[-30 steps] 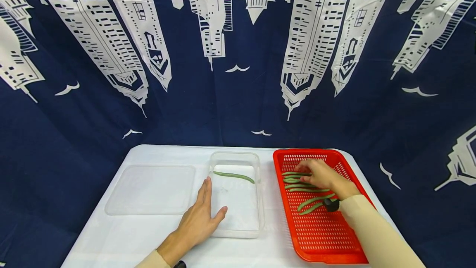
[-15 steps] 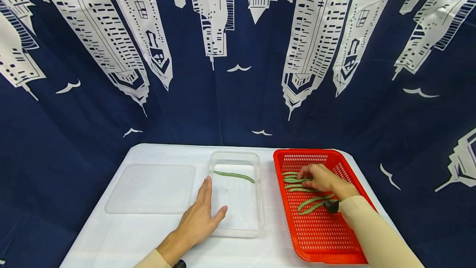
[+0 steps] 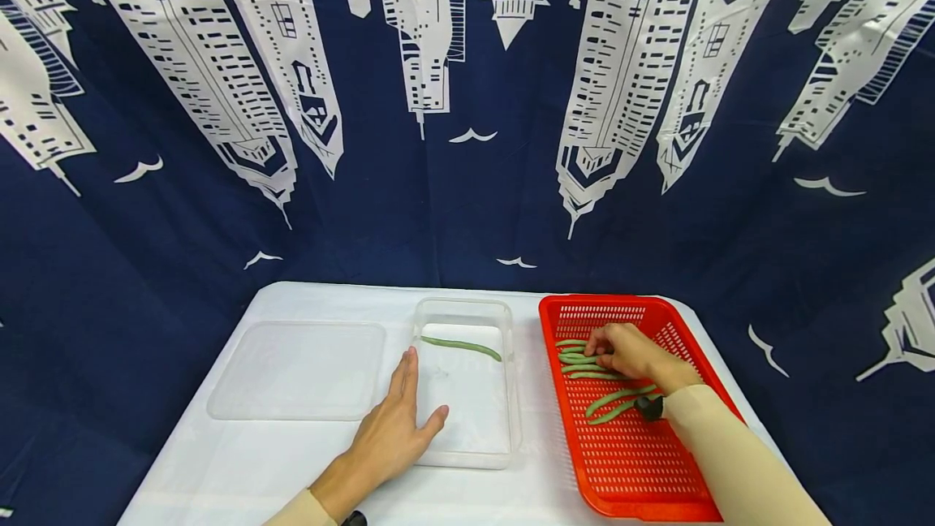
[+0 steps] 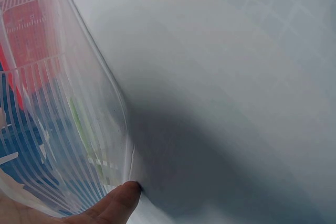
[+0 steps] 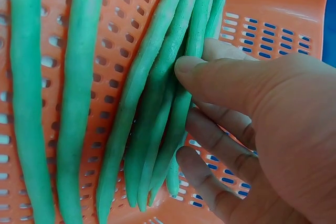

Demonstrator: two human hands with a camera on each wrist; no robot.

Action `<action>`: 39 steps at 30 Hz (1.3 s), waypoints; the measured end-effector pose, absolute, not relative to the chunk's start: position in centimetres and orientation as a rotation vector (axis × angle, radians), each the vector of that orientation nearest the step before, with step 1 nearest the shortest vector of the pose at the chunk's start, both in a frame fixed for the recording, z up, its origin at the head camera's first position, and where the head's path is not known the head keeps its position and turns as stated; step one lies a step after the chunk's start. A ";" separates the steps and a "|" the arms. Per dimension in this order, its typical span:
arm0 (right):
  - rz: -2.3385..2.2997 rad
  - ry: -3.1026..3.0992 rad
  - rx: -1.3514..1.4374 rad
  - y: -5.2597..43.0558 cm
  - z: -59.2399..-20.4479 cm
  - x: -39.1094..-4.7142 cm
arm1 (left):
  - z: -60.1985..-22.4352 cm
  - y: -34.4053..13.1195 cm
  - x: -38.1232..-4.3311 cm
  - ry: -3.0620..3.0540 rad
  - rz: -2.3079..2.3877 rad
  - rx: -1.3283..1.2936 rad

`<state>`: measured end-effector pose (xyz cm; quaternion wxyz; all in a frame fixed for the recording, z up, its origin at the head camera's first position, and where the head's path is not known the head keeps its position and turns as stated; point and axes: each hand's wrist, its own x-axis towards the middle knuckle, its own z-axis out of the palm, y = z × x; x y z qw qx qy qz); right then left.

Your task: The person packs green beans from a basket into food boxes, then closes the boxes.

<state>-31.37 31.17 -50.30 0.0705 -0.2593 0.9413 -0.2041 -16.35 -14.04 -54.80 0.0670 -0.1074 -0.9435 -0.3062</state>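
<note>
My left hand [image 3: 387, 433] lies along the near left side of a clear plastic container [image 3: 509, 404], fingers straight and thumb spread. The left wrist view has its fingertip [image 4: 126, 195] against the container's ribbed wall. One green bean [image 3: 463, 344] lies crosswise inside the container. My right hand [image 3: 634, 353] is down in a red perforated basket [image 3: 573, 449]. Seen from the right wrist, its thumb and index finger pinch a green bean [image 5: 198, 22] at the edge of a bunch of several beans; the other fingers curl beneath. Part of the index finger is hidden behind the beans.
A flat translucent lid [image 3: 295, 372] lies on the white table [image 3: 219, 461] left of the container. Two separate green beans [image 3: 613, 402] lie nearer in the basket, under the right wrist. A dark blue curtain [image 3: 438, 209] with white buildings hangs behind the table.
My right hand has moved a little nearer within the basket and down onto the bunch of beans, its fingers closing in. My left hand stays in place at the container.
</note>
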 end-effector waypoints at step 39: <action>-0.666 2.940 -0.891 30.0 -47.3 -30.6 | -53.8 -13.8 -16.4 -2.924 -0.907 -0.286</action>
